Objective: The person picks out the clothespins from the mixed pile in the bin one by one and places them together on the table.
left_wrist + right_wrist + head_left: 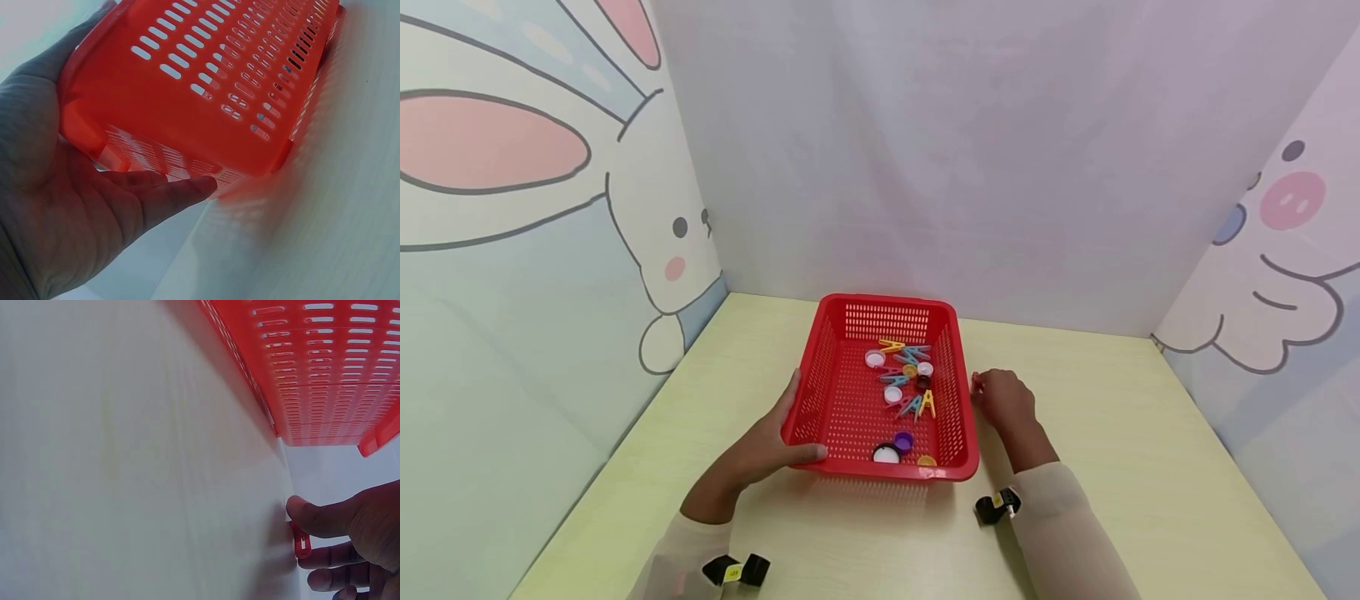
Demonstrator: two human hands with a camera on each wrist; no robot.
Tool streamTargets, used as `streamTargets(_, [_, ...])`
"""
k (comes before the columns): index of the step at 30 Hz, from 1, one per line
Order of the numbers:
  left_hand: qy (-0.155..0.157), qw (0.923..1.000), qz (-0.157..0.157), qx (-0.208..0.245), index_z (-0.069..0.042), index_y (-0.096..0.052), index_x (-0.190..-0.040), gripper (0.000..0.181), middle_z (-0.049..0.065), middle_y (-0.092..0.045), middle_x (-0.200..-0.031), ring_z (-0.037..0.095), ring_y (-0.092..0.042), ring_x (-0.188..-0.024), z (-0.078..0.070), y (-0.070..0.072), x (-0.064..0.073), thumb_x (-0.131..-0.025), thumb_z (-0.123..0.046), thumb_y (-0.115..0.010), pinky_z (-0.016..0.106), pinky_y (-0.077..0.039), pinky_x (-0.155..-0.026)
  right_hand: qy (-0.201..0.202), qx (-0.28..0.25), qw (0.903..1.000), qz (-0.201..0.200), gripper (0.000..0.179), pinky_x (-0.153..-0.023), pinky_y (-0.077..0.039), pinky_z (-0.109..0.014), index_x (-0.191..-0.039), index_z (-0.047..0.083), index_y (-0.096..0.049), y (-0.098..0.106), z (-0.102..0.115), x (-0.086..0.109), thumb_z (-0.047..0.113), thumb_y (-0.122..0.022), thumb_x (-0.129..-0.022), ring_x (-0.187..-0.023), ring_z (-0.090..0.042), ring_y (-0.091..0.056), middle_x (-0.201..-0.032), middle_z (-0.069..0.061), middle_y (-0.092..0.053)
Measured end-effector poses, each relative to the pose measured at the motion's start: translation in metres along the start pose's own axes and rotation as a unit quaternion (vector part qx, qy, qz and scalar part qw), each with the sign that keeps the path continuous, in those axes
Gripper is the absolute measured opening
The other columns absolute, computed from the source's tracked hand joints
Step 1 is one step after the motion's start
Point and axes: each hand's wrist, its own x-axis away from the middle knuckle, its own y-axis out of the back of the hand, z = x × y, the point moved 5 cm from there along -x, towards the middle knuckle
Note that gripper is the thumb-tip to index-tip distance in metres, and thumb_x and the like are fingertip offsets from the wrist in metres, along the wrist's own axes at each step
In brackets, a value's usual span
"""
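Note:
A red plastic basket (880,471) with slotted walls stands at the middle of the table. My left hand (767,450) holds its front left corner, thumb over the rim and the other fingers along the outside wall. In the left wrist view, the fingers (181,197) lie under the rim. Just outside the basket's right wall, my right hand (1006,400) pinches a small red clothespin (301,540) between thumb and forefinger, close over the table. Inside the basket lie several clothespins (928,404) in yellow, blue and pink, mostly toward the right side.
Among the clothespins are several bottle caps: white (892,395), a purple one (903,442), yellow and dark ones. A black-rimmed white lid (887,454) lies by the front wall. Pale table (1112,450) extends on both sides, with a grey curtain (925,167) behind and cartoon-printed side walls.

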Motion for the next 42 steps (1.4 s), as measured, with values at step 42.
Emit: streamTargets(42, [0.000, 0.9999, -0.003, -0.010, -0.032, 0.008, -0.176, 0.134, 0.023, -0.036, -0.167, 0.048, -0.045, -0.149, -0.001, 0.001, -0.001, -0.085, -0.026, -0.091, 0.047, -0.068, -0.095, 0.106, 0.077, 0.9841, -0.120, 0.046, -0.077, -0.070, -0.049, -0.133, 0.006, -0.078, 0.075, 0.085, 0.052, 0.007, -0.090, -0.088, -0.091, -0.032, -0.077, -0.115, -0.019, -0.075])
